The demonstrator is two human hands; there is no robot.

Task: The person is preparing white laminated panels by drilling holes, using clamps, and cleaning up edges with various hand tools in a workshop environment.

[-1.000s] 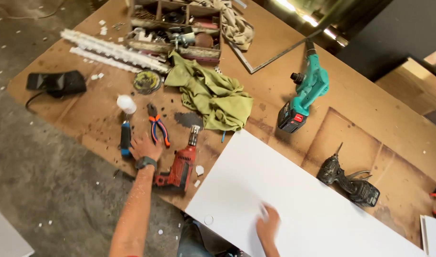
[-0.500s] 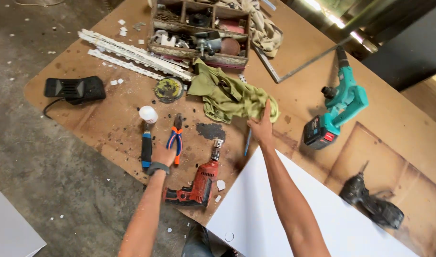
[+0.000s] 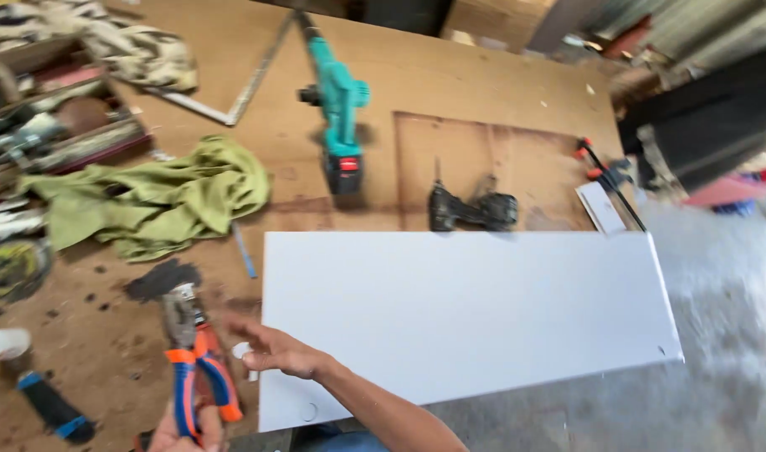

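Orange-and-blue pliers (image 3: 192,360) held upright — jaws up, white panel (image 3: 466,318) flat on workbench, overhanging edge

Left hand (image 3: 184,428): I'm seeing it sitting at the bottom edge, only partly in view, fingers wrapping closed in a grip, knuckles facing up.
Right hand (image 3: 276,351): I'm seeing it lying low and palm down, fingers loosely spreading and pointing left.
Right forearm: it's running bare from the lower right up to the wrist.
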